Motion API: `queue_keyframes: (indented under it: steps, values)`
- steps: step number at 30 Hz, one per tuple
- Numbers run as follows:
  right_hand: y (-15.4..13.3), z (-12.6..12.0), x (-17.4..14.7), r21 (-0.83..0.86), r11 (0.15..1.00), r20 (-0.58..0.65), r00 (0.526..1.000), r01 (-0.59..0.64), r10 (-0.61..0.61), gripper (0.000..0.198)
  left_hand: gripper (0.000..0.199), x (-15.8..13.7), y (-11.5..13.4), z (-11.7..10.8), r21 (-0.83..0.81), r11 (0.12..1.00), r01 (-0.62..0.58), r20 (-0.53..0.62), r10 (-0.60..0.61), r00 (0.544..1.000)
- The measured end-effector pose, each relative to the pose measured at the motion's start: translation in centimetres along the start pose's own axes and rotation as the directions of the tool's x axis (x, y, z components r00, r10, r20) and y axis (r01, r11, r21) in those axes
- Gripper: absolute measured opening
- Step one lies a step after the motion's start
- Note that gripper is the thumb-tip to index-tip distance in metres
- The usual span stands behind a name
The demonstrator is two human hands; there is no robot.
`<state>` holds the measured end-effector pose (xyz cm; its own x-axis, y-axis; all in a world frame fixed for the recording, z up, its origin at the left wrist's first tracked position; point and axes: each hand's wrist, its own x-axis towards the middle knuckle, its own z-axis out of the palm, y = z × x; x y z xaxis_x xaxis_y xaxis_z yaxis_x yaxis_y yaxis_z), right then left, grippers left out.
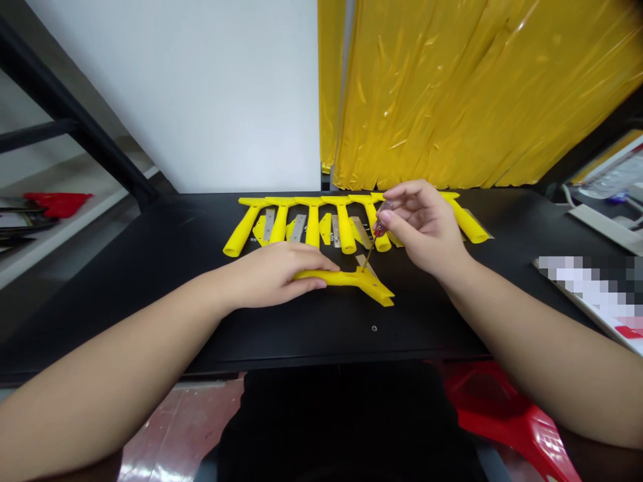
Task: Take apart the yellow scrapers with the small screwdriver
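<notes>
My left hand [271,274] is wrapped round the handle of a yellow plastic scraper [376,288], which lies sideways on the black table with its wide head to the right. A metal blade [366,262] shows at the far side of that head. Between thumb and fingers, my right hand [426,231] grips a screwdriver [380,229] with a clear reddish handle. Its thin shaft slants down, and the tip meets the scraper's head. A small ring-shaped part [374,329], perhaps a nut or washer, lies on the table nearer to me.
Behind my hands, several yellow scraper handles [312,224] lie in a row, with metal blades [298,228] and yellow plates [325,229] between them. Yellow plastic sheeting [452,94] and a white panel [226,94] stand behind the table [125,281]. A red stool [512,415] is below, right.
</notes>
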<state>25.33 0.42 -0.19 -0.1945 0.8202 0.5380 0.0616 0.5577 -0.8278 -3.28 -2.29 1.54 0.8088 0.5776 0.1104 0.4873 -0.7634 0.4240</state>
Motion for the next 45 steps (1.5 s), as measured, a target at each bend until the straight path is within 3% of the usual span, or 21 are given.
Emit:
queue_keyframes:
  steps: [5,11,18,28,36,39,43,45]
  values:
    - [0.7,0.0,2.3,0.093,0.989,0.073,0.991,-0.117,0.111,0.029,0.031,0.0,0.1,-0.5,0.011,0.999,0.032,-0.026,-0.032,0.999]
    - [-0.1,-0.1,4.9,0.108,0.923,0.221,0.914,-0.369,0.339,0.028,0.032,-0.1,-0.6,-0.5,0.016,0.998,0.064,-0.023,-0.064,0.998]
    - [0.4,0.2,4.3,0.181,0.965,0.158,0.974,-0.192,0.164,0.038,0.030,-0.2,-0.6,-0.5,0.036,0.998,0.051,-0.026,-0.050,0.998]
    - [0.8,-0.9,2.7,0.180,0.970,0.189,0.973,-0.166,0.132,0.041,0.027,-0.3,-0.5,0.1,0.034,0.999,0.031,0.017,-0.032,0.999]
    - [0.6,-1.1,2.8,0.169,0.984,0.092,0.995,-0.060,0.044,0.030,0.028,-0.3,-0.6,-0.1,0.016,0.999,0.033,0.013,-0.033,0.999]
    - [0.3,-1.4,3.1,0.183,0.980,0.058,0.996,-0.076,0.066,0.021,0.028,-0.3,-0.7,-0.1,0.022,0.999,0.033,0.014,-0.033,0.999]
    - [-0.3,-2.1,3.2,0.094,0.979,0.174,0.971,-0.181,0.163,0.003,0.027,-0.3,-0.6,-0.1,0.026,0.999,0.037,-0.002,-0.036,0.999]
    - [-0.7,-2.5,3.1,-0.023,0.992,0.268,0.955,-0.124,0.125,0.002,0.028,-0.3,-0.6,-0.2,0.024,0.999,0.047,-0.024,-0.046,0.999]
